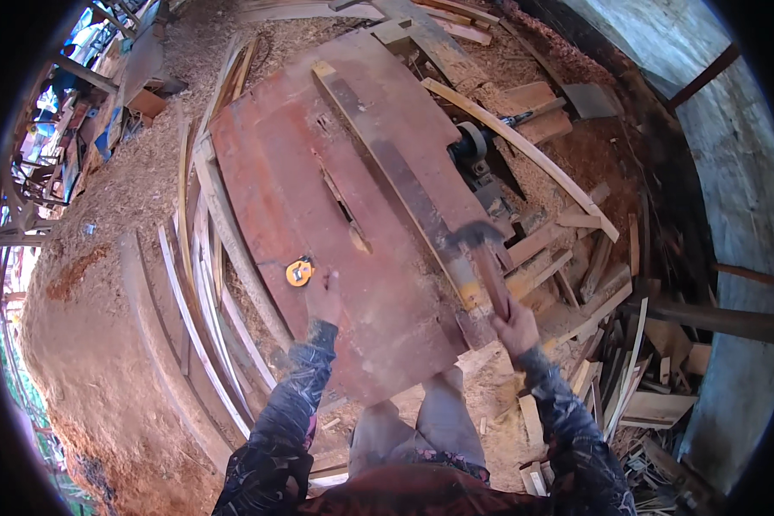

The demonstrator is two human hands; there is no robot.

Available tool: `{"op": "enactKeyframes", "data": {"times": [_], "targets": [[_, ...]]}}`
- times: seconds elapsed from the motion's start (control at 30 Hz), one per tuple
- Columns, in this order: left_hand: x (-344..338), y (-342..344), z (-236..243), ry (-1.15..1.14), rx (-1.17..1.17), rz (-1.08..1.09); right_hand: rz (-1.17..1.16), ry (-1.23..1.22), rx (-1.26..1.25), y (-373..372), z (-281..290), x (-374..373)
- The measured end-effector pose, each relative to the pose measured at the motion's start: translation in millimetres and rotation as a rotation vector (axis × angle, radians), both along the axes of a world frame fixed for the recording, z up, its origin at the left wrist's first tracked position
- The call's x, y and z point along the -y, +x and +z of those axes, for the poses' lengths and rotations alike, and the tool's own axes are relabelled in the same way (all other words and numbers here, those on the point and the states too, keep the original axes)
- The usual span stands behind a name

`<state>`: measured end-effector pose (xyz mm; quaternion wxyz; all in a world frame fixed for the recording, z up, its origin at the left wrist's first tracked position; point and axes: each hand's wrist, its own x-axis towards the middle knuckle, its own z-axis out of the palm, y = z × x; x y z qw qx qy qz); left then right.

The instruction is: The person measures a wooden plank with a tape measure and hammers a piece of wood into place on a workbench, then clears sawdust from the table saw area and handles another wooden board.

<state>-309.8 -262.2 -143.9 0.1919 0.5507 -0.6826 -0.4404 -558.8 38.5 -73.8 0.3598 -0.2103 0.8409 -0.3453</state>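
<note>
The person's legs [451, 421] stand close against the near edge of a red-brown bench [387, 340]. To their right, offcuts [658, 408] lie in a jumbled heap on the ground.

The right hand [518, 327] is clenched round the wooden handle of a hammer [493, 279], over the bench's near right part; the hammer's dark head covers a piece of the long wooden bar [396, 176] behind it. The left hand [322, 299] is low at the bench's left side, its fingers blurred, so I cannot tell whether they are curled or spread. Just beside it, on its far side, a yellow tape measure [299, 272] lies on the bench.

The bar runs lengthwise over the bench top, from the near right to the far side, and parts the area by the left hand from the right side. Left of the bar, a narrow slot [344, 206] opens in the top.

A thick timber [232, 228] follows the bench's left edge, with thin wood strips [199, 275] crowded outside it. On the right, a pale plank [525, 150] slants past a dark motor [469, 142], over ground strewn with wood pieces. Farther off, sawdust [206, 39] covers the ground, and a grey sheet wall [731, 163] closes in the right side.
</note>
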Motion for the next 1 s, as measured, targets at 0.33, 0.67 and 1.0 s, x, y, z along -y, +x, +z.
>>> {"op": "enactKeyframes", "data": {"times": [0.33,0.67,1.0], "targets": [[19.2,-199.1,-11.9,-0.262,0.288,-0.023,-0.207,-0.223,0.144,-50.5,-21.4,65.3],[62.0,-270.8,5.4,0.126,0.657,-0.079,-0.392,-0.032,0.287,-42.2,-10.7,-61.9],[-61.6,-87.4,14.5,0.144,0.860,-0.412,-0.382,-0.016,0.296,-64.6,-26.2,-51.5]]}}
